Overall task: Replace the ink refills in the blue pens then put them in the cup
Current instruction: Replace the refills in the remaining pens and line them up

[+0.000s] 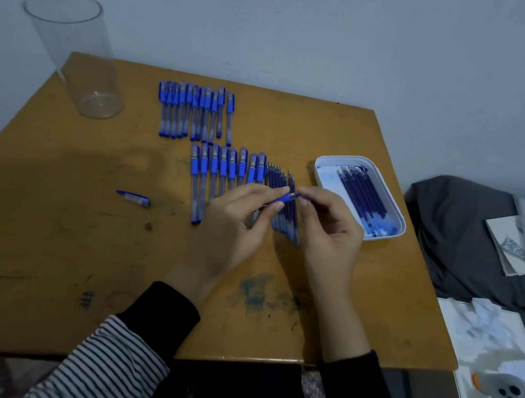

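Over the scuffed wooden table (40, 249), one pen held crosswise between my hands.

The tall clear plastic cup (79, 66) stands far left, well apart from me. The white rectangular tray (398, 220) of dark blue refills (361, 194) lies just right of my right hand (328, 233). My left hand (232, 228) curls round the barrel of the blue plastic pen (287, 198); my right pinches its tip end. The pen's long axis runs left to right, so I judge the tip pulls off rightward, towards the tray.

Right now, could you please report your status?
Left hand and right hand grip one pen. Cup empty. Pen rows lie flat between hands and cup.
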Demonstrator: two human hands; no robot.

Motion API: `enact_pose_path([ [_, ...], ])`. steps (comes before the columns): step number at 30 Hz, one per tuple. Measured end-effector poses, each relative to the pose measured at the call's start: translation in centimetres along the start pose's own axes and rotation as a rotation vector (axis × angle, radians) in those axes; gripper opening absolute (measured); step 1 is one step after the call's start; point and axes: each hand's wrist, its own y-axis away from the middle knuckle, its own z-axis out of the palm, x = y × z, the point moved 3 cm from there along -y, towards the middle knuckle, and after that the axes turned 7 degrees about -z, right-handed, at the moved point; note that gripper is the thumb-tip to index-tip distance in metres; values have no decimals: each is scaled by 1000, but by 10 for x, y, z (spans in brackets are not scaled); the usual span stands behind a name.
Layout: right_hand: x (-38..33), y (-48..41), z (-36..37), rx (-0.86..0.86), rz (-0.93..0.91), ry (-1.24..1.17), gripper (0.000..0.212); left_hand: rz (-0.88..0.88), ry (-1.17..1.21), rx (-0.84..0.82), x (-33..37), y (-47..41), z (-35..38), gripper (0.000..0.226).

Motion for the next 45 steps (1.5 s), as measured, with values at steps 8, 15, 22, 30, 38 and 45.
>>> enact_pose_path([
  [8, -4, 8, 16, -10, 183, -230, 23, -65, -47, 4, -7, 8, -33, 27],
  [15, -12, 28, 60, 46, 315, -265, 24, -134, -17, 135, -24, 25, -78, 24],
  [22, -24, 51, 116, -283, 373, -62, 21, -136, -157, 214, -47, 48, -136, 21],
  [30, -25, 69, 151, -422, 325, 51, 20, -162, -184, 265, -63, 65, -164, 21],
  [38, -25, 68, 154, -429, 195, 256, 18, -191, -156, 203, -62, 69, -164, 22],
  [45, -18, 61, 155, -450, 232, 226, 10, -200, -188, 157, -64, 69, -163, 23],
])
